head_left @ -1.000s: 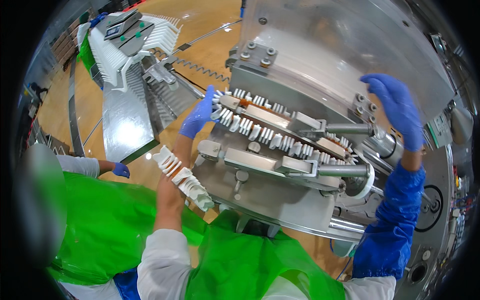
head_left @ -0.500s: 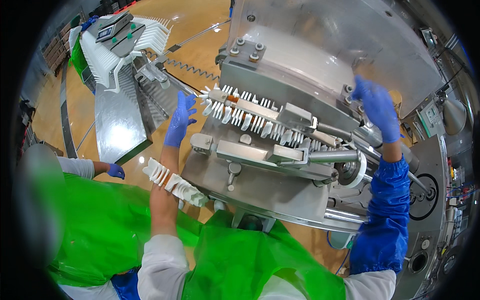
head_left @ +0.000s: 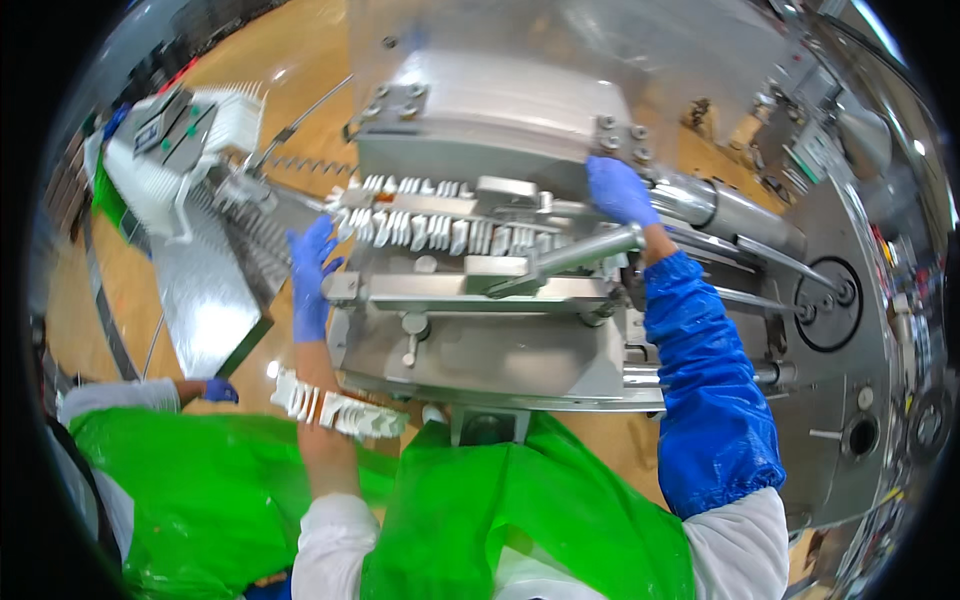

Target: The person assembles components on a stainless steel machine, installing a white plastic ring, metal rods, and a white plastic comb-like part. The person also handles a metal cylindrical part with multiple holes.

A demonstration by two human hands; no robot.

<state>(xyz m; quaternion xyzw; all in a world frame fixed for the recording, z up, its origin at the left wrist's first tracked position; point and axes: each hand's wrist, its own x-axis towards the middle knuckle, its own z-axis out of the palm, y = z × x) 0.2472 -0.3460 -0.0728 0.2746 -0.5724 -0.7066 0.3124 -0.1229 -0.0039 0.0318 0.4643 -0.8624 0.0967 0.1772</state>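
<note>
- Head view: the person is standing over a grey metal machine (head_left: 480, 340), with both arms reaching forward from the lower edge of the picture.
- The left hand (head_left: 312, 275), in a blue glove, is hovering at the left end of a row of white tubes (head_left: 440, 228) that are sitting upright in the machine's upper rail. Its fingers are spread loosely and pointing toward the first tubes; whether the fingertips are touching them I cannot tell. It is gripping nothing.
- A second strip of white tubes (head_left: 335, 407) is lying across the left forearm, below the machine's front edge and just above the green apron (head_left: 520, 520).
- The right hand (head_left: 620, 190), also in a blue glove and with a blue sleeve cover (head_left: 705, 380) running up the forearm, is resting at the right end of the tube row, near a bolted block. Its fingers are curled downward against the machine's top; what they are closing on is hidden.
- A steel rod (head_left: 565, 258) is slanting across the machine just beneath that hand.
- To the left, a slanting metal chute (head_left: 205, 300) is leading up to a stack of white tubes (head_left: 190, 150).
- At the lower left, another person's gloved hand (head_left: 220, 390) is showing above a green apron.
</note>
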